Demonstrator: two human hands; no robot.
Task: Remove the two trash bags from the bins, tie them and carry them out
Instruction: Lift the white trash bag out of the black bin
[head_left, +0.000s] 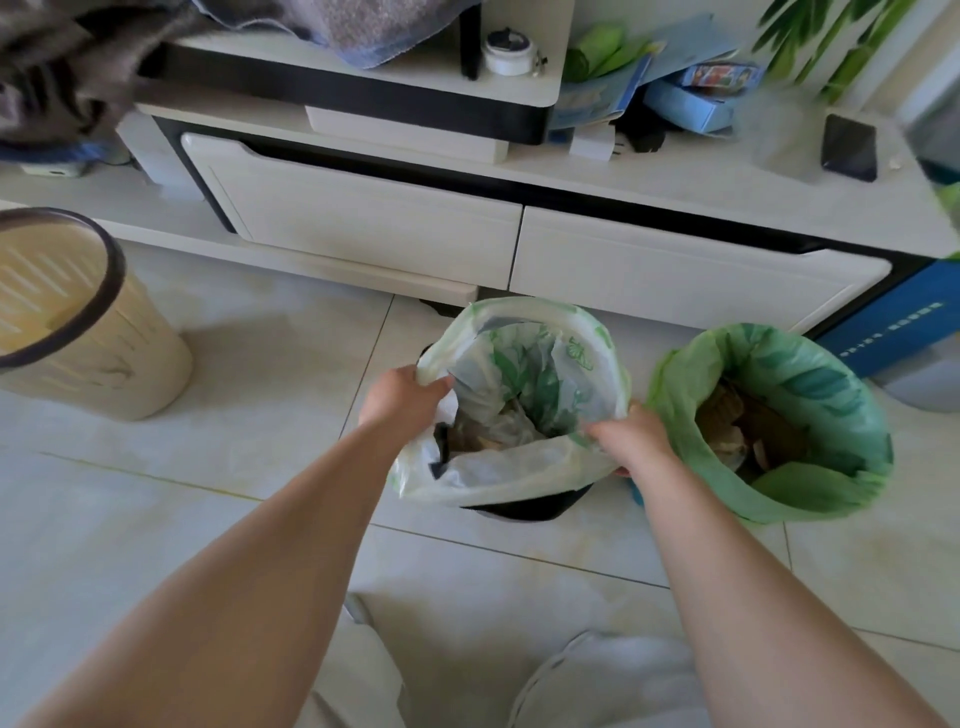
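A white trash bag with green leaf print (524, 467) sits in a dark bin (535, 506) on the tiled floor, its rim lifted off the bin edge. My left hand (402, 400) grips the bag's left rim. My right hand (631, 439) grips its right rim. Paper scraps lie inside the bag. To the right stands a second bin lined with a green trash bag (810, 496), its rim folded over the edge and brown scraps inside; neither hand touches it.
A beige bin with a dark rim (111, 260) stands at the left with no bag in it. A white low cabinet with drawers (363, 218) runs behind the bins; a phone (849, 148), boxes and cloth lie on it. My knees are at the bottom.
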